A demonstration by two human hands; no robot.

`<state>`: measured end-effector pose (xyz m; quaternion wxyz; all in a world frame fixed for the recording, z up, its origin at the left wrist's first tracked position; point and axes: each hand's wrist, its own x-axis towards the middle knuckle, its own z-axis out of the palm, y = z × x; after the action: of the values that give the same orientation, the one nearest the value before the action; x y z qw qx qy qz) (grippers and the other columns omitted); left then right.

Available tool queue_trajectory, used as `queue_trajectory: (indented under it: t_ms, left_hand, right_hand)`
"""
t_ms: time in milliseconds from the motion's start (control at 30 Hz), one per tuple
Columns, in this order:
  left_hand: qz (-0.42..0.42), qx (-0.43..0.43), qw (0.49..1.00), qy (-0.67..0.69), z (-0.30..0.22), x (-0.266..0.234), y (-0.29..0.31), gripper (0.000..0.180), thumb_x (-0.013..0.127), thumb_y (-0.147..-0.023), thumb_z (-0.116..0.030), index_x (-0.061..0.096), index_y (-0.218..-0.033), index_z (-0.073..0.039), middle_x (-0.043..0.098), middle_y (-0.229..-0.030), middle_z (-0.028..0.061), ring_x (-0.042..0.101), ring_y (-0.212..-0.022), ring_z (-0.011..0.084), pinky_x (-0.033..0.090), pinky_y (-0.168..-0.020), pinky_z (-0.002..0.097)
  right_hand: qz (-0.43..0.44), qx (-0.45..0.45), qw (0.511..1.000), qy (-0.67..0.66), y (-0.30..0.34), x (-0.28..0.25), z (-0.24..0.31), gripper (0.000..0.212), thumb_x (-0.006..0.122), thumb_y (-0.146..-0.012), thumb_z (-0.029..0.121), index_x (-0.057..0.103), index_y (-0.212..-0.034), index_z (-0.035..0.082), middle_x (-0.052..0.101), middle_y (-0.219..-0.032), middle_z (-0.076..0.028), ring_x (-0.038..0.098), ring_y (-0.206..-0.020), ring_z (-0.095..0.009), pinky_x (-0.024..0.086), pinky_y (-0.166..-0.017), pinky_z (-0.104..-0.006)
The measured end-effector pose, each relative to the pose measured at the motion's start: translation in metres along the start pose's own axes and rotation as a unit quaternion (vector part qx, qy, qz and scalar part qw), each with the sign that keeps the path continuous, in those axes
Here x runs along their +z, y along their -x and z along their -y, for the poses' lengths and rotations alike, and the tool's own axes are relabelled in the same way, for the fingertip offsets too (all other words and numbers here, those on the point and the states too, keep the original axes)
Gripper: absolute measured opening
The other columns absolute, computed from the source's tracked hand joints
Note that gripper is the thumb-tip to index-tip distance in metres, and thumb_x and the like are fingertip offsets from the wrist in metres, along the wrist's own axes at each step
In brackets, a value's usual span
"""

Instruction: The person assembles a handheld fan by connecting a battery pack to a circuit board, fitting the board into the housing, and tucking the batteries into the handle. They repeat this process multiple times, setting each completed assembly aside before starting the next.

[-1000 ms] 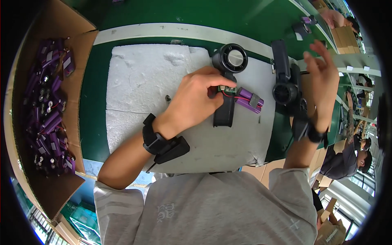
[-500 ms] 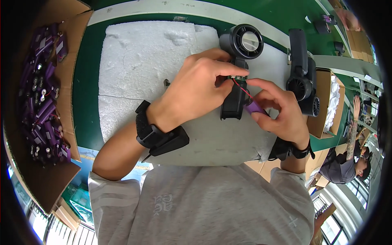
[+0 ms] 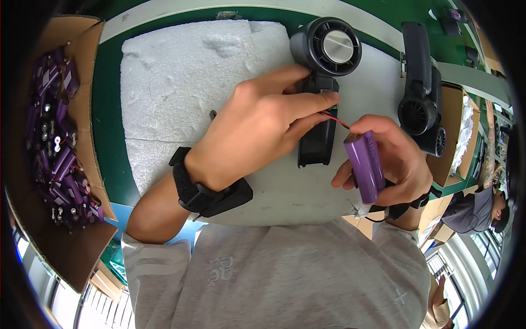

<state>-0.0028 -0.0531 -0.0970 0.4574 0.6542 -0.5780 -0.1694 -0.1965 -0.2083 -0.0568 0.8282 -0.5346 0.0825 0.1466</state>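
A black handheld fan (image 3: 318,145) lies on the white foam slab, its round head with a silver centre away from me. My left hand (image 3: 263,118) is closed on the fan at the neck, thumb and index finger pinching around a small green circuit board that they mostly cover. From there a thin red wire (image 3: 337,119) runs to a purple cylindrical battery pack (image 3: 365,167). My right hand (image 3: 402,159) holds this battery pack tilted, right of the fan's open handle and apart from it.
On the left stands a cardboard box (image 3: 96,126) filled with several purple battery packs. More black fans (image 3: 419,82) lie at the right, beside a smaller carton (image 3: 452,137) with white wrapping. The foam slab (image 3: 164,93) rests on a green table. Another person (image 3: 468,211) is at far right.
My right hand has drawn back from the circuit board toward me and to the right, turning the battery pack so its side shows. The left hand still grips the fan's neck.
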Motion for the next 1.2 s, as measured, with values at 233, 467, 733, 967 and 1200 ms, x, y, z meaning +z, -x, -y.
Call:
queue_trajectory:
  t_ms: [233, 467, 733, 967, 1200]
  left_hand:
    - [0.0, 0.012, 1.0, -0.029, 0.001, 0.001, 0.003, 0.037, 0.079, -0.068, -0.002, 0.073, -0.105, -0.01, 0.066, -0.102, 0.0152, 0.067, -0.072, 0.0227, 0.055, -0.062, 0.0297]
    - [0.023, 0.02, 0.999, -0.016, 0.006, -0.001, 0.004, 0.037, 0.076, -0.072, -0.002, 0.072, -0.108, -0.008, 0.066, -0.101, 0.0158, 0.068, -0.077, 0.0252, 0.056, -0.065, 0.0312]
    - [0.037, 0.038, 0.998, -0.02, 0.008, -0.005, 0.002, 0.035, 0.073, -0.076, -0.001, 0.071, -0.11, -0.008, 0.067, -0.103, 0.017, 0.068, -0.082, 0.0289, 0.056, -0.069, 0.0323]
    - [0.039, 0.036, 0.998, -0.018, 0.005, -0.008, 0.001, 0.037, 0.072, -0.075, 0.001, 0.071, -0.11, -0.009, 0.066, -0.109, 0.0192, 0.069, -0.088, 0.0317, 0.058, -0.073, 0.0329]
    - [0.044, 0.046, 0.998, -0.021, 0.006, -0.008, 0.001, 0.039, 0.071, -0.075, 0.003, 0.07, -0.111, -0.01, 0.066, -0.11, 0.0196, 0.069, -0.089, 0.0323, 0.058, -0.074, 0.0338]
  right_hand:
    - [-0.111, -0.057, 0.985, 0.117, -0.006, -0.005, 0.002, 0.099, 0.088, -0.046, 0.005, 0.041, -0.132, -0.006, 0.053, -0.118, -0.015, 0.057, -0.114, -0.03, 0.051, -0.086, -0.0343]
    - [-0.153, -0.074, 0.947, 0.274, -0.012, 0.007, -0.01, 0.083, 0.089, -0.046, 0.011, 0.052, -0.12, -0.003, 0.058, -0.116, -0.014, 0.058, -0.107, -0.025, 0.048, -0.085, -0.0339]
    - [-0.207, -0.135, 0.829, 0.502, -0.029, 0.033, -0.017, 0.073, 0.085, -0.048, 0.002, 0.057, -0.115, 0.001, 0.058, -0.117, -0.015, 0.057, -0.102, -0.031, 0.051, -0.083, -0.0364]
    - [-0.247, -0.163, 0.771, 0.564, -0.032, 0.046, -0.023, 0.073, 0.085, -0.047, 0.002, 0.059, -0.115, -0.001, 0.058, -0.118, -0.017, 0.057, -0.102, -0.033, 0.053, -0.081, -0.0375]
    - [-0.26, -0.166, 0.764, 0.567, -0.029, 0.05, -0.027, 0.064, 0.085, -0.049, 0.001, 0.064, -0.109, -0.005, 0.058, -0.121, -0.02, 0.06, -0.105, -0.034, 0.055, -0.082, -0.0366]
